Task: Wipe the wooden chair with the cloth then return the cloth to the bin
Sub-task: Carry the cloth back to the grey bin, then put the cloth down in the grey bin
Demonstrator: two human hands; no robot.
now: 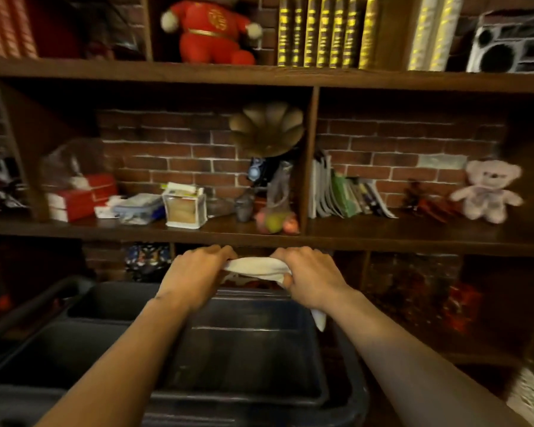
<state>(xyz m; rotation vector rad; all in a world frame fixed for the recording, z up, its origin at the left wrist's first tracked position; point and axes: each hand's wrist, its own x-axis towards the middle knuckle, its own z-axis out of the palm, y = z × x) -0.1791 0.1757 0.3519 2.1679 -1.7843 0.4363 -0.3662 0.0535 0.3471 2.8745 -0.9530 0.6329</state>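
left hand (195, 274), right hand (310, 277) grip cloth (253, 268) | above bin (244, 392) | no readable writing

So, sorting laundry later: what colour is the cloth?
Off-white cloth, plain, clearest in the head view.

Both bare forearms reach up from the bottom of the frame toward its centre, converging slightly. The left hand (195, 274) sits just left of centre, knuckles up, fingers curled shut around one end of a cloth (255, 268). The right hand (310, 274) sits just right of centre, likewise closed on the other end, thumb tucked underneath. The hands are near each other, apart.
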